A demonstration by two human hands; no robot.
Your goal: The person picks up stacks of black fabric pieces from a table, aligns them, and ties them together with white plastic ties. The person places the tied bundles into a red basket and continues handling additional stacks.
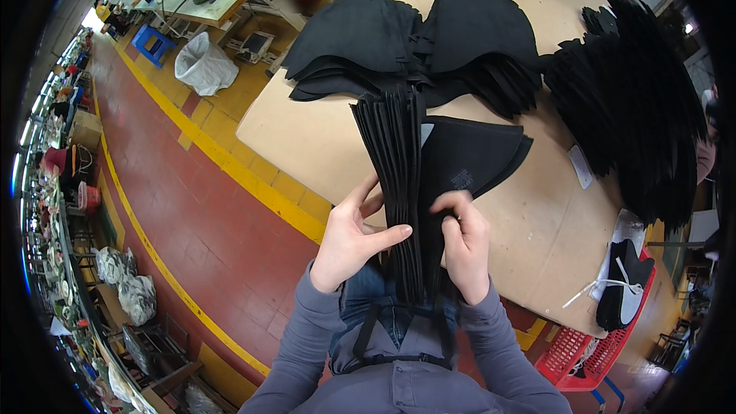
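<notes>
At the near edge of the tan worktable [537, 238], your left hand [349, 238] clamps the sheaf of black fabric pieces [395, 161], thumb across the edges facing you, other fingers around its left side; the sheaf's lower end hangs past the table's edge, over your lap. Your right hand [464, 238] is beside the flat black panel [483, 153], its fingers curled; I cannot tell whether they pinch a layer. Should your left thumb slacken, the overhanging layers would probably splay or slide off the table. The layers sit tight, so a hasty pick might drag two together. Farther in on the table, the curved black stacks [483, 31] lie right by the sheaf's upper end; pushing it away from you could skew them.
</notes>
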